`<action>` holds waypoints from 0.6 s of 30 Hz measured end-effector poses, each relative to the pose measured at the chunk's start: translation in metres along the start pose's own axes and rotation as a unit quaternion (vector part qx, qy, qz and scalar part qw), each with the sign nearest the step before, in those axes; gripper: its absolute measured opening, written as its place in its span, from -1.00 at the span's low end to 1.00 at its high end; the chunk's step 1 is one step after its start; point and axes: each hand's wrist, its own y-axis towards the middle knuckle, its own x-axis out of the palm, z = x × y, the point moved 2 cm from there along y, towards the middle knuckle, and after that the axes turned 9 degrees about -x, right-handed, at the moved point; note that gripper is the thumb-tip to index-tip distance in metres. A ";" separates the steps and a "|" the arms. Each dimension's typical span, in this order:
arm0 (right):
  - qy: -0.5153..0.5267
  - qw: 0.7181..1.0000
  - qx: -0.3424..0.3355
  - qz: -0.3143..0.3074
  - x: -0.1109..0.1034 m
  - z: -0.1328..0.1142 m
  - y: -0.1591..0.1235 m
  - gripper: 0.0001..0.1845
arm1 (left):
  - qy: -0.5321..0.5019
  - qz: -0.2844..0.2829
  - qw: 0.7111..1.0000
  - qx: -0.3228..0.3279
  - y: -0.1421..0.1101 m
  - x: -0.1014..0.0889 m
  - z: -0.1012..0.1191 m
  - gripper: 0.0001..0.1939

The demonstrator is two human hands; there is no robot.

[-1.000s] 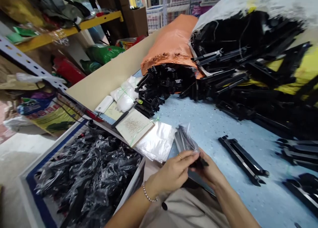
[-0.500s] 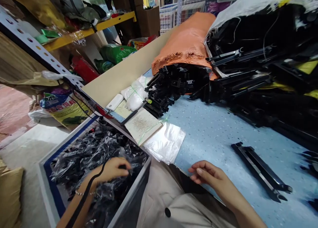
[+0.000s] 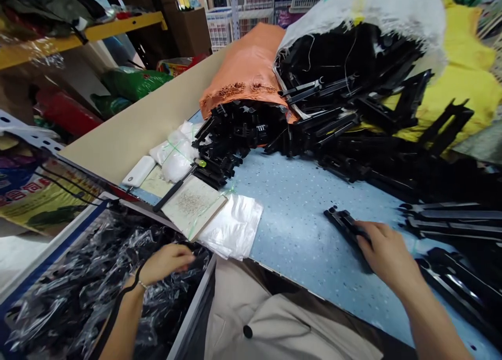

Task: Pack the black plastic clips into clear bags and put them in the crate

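Right of the frame's centre, the nearer right hand (image 3: 386, 251) grasped an elongated black plastic piece (image 3: 343, 227) slanting lengthwise upper-left to lower-right, while the left hand (image 3: 164, 264), loosely curled, apparently empty, hung lower left.

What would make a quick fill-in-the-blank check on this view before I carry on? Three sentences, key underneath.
1. The right hand touches a long part on the ____ tabletop.
2. The left hand is over a crate of wrapped parts coloured ____.
3. Immediately left of the white sack in the picture, the neighbouring sack is ____.

Missing words: blue; black; orange.
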 end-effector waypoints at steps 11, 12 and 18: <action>0.071 0.992 0.056 -0.092 0.015 0.014 0.004 -0.54 | 0.046 0.211 0.953 0.211 0.021 0.099 0.117 -0.83; 0.135 0.985 0.071 -0.083 0.016 0.009 0.004 -0.54 | 0.012 0.196 0.960 0.202 0.026 0.092 0.112 -0.84; 0.483 0.862 0.108 -0.105 0.034 -0.050 0.010 -0.44 | -0.073 0.170 0.967 0.175 0.035 0.074 0.096 -0.95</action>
